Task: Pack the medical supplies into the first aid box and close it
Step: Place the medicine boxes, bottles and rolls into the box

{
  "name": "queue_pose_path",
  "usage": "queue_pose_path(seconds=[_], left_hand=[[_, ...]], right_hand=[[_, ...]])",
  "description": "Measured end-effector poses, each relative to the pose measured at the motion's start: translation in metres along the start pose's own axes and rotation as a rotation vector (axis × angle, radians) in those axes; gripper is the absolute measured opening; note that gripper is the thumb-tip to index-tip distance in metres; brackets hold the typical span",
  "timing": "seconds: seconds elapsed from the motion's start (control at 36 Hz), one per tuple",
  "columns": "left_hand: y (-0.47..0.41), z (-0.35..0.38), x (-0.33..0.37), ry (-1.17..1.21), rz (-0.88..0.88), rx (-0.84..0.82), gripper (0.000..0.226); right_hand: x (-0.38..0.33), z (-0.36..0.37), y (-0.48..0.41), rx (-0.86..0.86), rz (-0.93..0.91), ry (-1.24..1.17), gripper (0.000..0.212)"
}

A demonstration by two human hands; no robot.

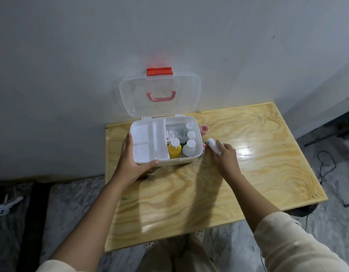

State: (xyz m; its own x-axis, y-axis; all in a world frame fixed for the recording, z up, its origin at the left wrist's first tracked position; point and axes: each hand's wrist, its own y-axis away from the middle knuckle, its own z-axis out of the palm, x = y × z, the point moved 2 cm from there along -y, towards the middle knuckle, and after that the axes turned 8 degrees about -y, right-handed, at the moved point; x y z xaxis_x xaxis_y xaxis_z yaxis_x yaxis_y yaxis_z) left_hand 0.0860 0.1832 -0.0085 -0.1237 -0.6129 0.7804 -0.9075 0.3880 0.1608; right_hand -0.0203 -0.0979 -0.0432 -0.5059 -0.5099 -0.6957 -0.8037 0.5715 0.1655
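The white first aid box [198,141] stands open at the back left of the wooden table [209,193], its clear lid [160,93] leaning up against the wall. Inside are a white divided tray [148,141], a yellow bottle [174,149], white bottles [189,148] and a cling film box [169,136]. My left hand [130,160] grips the box's front left corner. My right hand [223,154] holds a white thermometer-like device [213,146] just right of the box. A small red-capped item [204,147] lies against the box's right side.
A small round red container [204,128] sits on the table behind my right hand. The wall rises directly behind the box. A white device [4,208] lies on the floor at left, and cables [327,167] trail on the floor at right.
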Motion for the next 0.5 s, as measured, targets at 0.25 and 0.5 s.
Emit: queue_pose_path(seconds=[0.25,0.5], left_hand=[[0.000,-0.006,-0.004,0.021,0.033,-0.043,0.122],[-0.004,-0.015,-0.007,0.098,0.082,-0.080,0.118]], right_hand=[[-0.051,-0.019,0.021,0.254,0.072,-0.328,0.042],[-0.159,-0.005,0.051,0.297,-0.233,-0.561,0.043]])
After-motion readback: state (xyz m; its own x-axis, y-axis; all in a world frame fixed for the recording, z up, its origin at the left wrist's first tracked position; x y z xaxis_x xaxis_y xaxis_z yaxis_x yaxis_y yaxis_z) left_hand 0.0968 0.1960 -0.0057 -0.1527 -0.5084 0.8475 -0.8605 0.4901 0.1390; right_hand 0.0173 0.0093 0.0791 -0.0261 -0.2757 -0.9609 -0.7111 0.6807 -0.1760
